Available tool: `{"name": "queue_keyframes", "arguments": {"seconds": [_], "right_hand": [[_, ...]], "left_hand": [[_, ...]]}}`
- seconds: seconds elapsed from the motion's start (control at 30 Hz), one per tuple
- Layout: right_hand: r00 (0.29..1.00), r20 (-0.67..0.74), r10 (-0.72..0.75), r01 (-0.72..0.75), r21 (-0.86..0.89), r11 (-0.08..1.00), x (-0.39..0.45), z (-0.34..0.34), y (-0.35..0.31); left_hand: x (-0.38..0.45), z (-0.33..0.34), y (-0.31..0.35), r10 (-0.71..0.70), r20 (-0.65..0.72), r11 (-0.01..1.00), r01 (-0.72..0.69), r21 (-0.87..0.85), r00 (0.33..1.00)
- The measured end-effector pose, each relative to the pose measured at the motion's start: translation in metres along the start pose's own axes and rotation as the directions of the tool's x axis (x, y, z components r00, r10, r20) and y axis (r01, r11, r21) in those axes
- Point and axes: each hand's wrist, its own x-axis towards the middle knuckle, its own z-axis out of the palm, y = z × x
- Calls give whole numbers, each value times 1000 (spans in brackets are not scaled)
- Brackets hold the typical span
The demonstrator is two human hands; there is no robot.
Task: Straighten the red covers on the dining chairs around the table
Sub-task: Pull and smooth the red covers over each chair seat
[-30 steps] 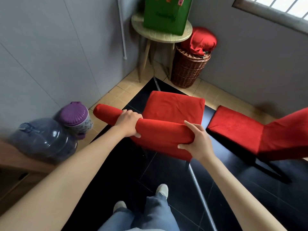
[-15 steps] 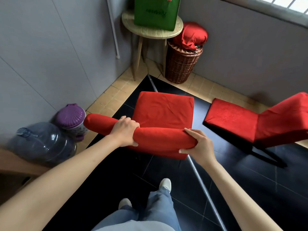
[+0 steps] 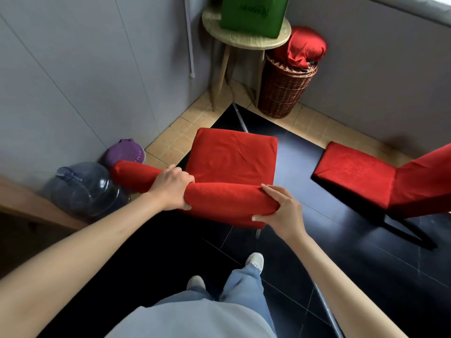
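Nearest the camera, the person's pale grey top and blue jeans (image 3: 246,286) fill the lower centre, with light shoes (image 3: 255,261) planted on the black tiled floor (image 3: 366,276).

Both forearms reach forward to the near dining chair (image 3: 233,164). The left hand (image 3: 172,190) is wrapped over the top of the chair back, fingers curled round the red cover (image 3: 227,201) near its left-centre. The right hand (image 3: 280,211) grips the right end of the same back, thumb under and fingers over the fabric. The cover lies smooth across the padded back between the two hands; the seat beyond it shows faint creases.

To the right, well apart, stands a second dining chair (image 3: 361,172), also in red fabric, its seat facing left on dark legs.

At left, against the grey wall, a large clear water bottle (image 3: 85,189) lies beside a wooden ledge (image 3: 36,206), and just beyond it sits a purple lidded container (image 3: 125,153).

In the far corner, on beige tiles, a round wooden table (image 3: 246,40) carries a green bag (image 3: 253,13). Just to its right, a brown wicker basket (image 3: 283,89) holds a bundled red cloth (image 3: 302,50) that rises above its rim.
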Motion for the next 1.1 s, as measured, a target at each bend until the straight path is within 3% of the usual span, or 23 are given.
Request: {"name": "queue_keyframes", "arguments": {"seconds": [0.4,0.93,1.1], "right_hand": [[994,36,99,-99,7,995,-24,74,-10],[993,52,105,-103,-38,994,-19,76,-11],[992,58,111,-108,-64,992,-19,76,-12]], "left_hand": [[-30,15,-41,-35,55,993,29,115,998],[-30,19,-45,-47,38,992,42,122,998],[-32,22,-39,-145,78,989,144,22,986]]}}
